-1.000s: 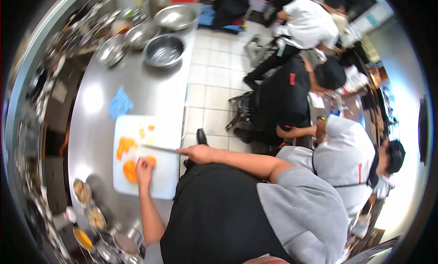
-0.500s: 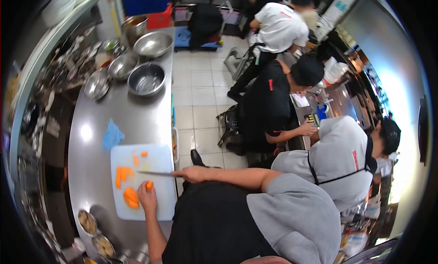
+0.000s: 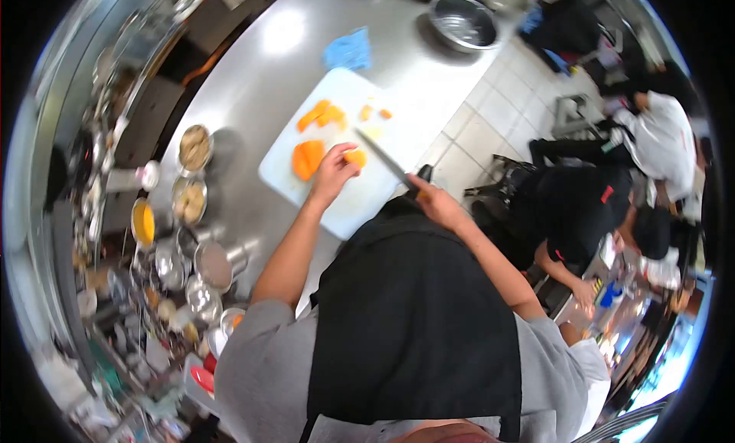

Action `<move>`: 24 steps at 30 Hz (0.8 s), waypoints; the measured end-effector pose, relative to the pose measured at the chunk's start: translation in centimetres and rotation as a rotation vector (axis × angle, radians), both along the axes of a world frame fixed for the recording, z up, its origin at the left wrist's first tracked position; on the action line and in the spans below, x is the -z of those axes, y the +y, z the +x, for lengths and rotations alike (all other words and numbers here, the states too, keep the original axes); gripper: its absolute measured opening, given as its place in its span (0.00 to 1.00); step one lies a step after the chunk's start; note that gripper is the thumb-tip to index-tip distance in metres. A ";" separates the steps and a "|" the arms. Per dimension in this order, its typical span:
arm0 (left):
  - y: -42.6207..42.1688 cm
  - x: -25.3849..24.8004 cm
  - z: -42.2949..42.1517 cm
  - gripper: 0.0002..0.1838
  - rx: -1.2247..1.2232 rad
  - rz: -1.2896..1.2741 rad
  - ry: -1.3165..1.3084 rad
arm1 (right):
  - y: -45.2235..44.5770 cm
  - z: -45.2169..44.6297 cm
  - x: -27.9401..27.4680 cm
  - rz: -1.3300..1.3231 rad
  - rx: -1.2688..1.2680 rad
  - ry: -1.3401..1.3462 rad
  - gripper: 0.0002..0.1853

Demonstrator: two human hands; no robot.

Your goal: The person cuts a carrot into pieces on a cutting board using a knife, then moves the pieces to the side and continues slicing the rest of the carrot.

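On the white cutting board (image 3: 287, 171), my left hand (image 3: 332, 173) has its fingers closed around a small orange vegetable piece (image 3: 356, 158). My right hand (image 3: 442, 207) grips a knife (image 3: 384, 158) by its handle. Its blade points up and left across the board, its tip just above the held piece; I cannot tell whether they touch. A larger orange chunk (image 3: 308, 160) lies left of my left hand. Cut orange pieces (image 3: 321, 115) sit farther up the board, with a few small bits (image 3: 367, 112) beyond the knife tip.
A blue cloth (image 3: 348, 51) lies beyond the board on the steel table (image 3: 245, 83). A metal bowl (image 3: 462, 23) stands at the far right. Bowls of pale food (image 3: 194, 148) and a yellow-filled container (image 3: 143, 222) line the left. A co-worker in black (image 3: 586, 213) works at right.
The view has swung round, so board and table appear turned and farther right. My left hand still holds the orange piece and my right hand the knife; the cut pieces look unchanged.
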State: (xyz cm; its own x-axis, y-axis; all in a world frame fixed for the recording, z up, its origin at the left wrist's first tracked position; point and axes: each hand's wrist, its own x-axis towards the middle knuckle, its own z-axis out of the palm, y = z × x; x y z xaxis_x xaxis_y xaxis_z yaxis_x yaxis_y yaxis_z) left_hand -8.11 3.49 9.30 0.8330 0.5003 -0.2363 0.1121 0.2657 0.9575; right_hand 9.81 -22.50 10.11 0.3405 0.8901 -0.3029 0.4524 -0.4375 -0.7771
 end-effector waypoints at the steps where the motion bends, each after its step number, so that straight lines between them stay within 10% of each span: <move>1: -0.1 0.2 -0.1 0.22 0.024 -0.021 -0.013 | 0.0 -0.5 0.2 0.043 0.019 0.012 0.37; 10: 0.5 2.4 -0.2 0.16 -0.015 -0.139 0.172 | 0.3 -0.9 3.3 0.043 -0.094 -0.121 0.39; 24: 0.6 4.4 -0.1 0.21 -0.033 0.546 0.221 | 0.0 -1.0 4.0 0.112 -0.079 -0.116 0.42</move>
State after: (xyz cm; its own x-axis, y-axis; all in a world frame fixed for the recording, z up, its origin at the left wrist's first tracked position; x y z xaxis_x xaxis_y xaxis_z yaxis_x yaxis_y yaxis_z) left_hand -8.22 4.09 4.91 0.7754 0.6229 -0.1031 0.3243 -0.2528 0.9115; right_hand 8.81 -22.52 6.10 0.2952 0.9414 -0.1630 0.5710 -0.3106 -0.7600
